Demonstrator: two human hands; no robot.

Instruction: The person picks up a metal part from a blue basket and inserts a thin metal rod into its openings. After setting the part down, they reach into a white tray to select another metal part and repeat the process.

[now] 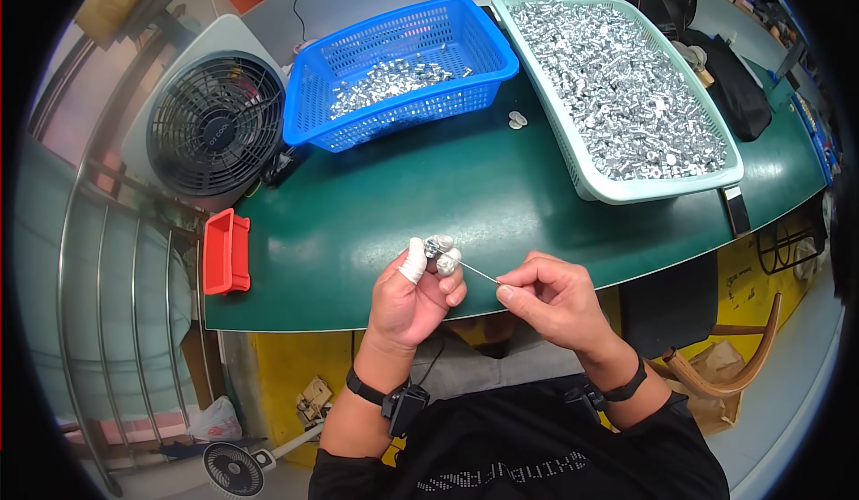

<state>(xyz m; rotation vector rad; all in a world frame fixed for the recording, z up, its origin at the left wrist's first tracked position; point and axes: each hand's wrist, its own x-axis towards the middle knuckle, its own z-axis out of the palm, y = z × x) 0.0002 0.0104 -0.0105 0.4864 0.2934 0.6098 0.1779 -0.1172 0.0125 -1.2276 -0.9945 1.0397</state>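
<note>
Near the table's front edge, my left hand [412, 290] is closed around a small shiny metal part [433, 249]. White finger covers [414, 261] wrap its thumb and some fingertips. My right hand [550, 299] pinches one end of a thin metal rod [479, 272] between thumb and forefinger. The rod slants up and left to the metal part; whether its tip goes inside or only touches is hidden by the covered fingers. Many similar silvery metal parts fill a pale green basket [586, 173] at the back right. A smaller heap lies in a blue basket [309, 133] at the back.
A red plastic bin [227, 251] stands at the left edge of the green table [358, 205]. Behind it is a box fan [215, 124]. Small pale discs [517, 120] lie between the baskets. A dark phone-like object [735, 212] sits by the pale basket. A chair [671, 303] stands at right.
</note>
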